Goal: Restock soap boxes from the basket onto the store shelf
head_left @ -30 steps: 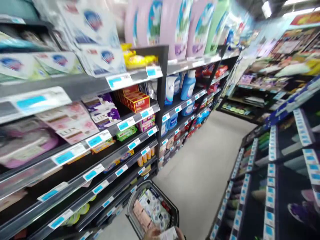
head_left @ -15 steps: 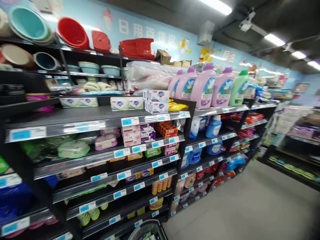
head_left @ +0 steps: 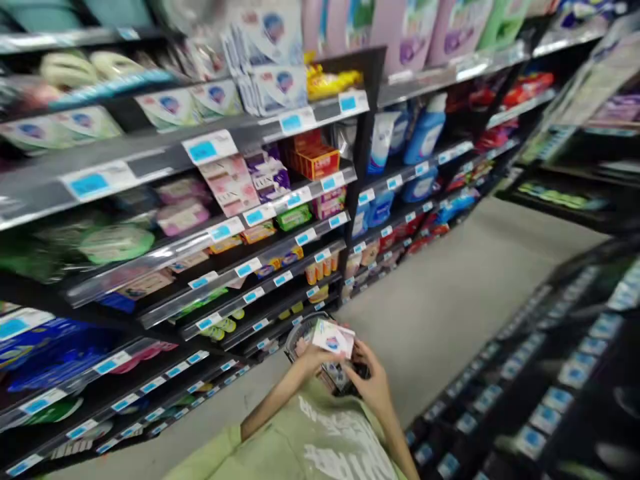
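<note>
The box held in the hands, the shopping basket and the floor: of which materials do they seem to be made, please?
The box looks like thin printed cardboard, smooth, judging by its flat faces and straight edges. The shopping basket is probably plastic: its dark grey rim curves smoothly. The floor is plain, smooth grey, perhaps concrete or vinyl; blur leaves this open.

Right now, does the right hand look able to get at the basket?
Probably yes: the basket shows close by the right hand. The white box, which this hand and the left hand seem to hold, hides part of it and may need moving aside first.
</note>
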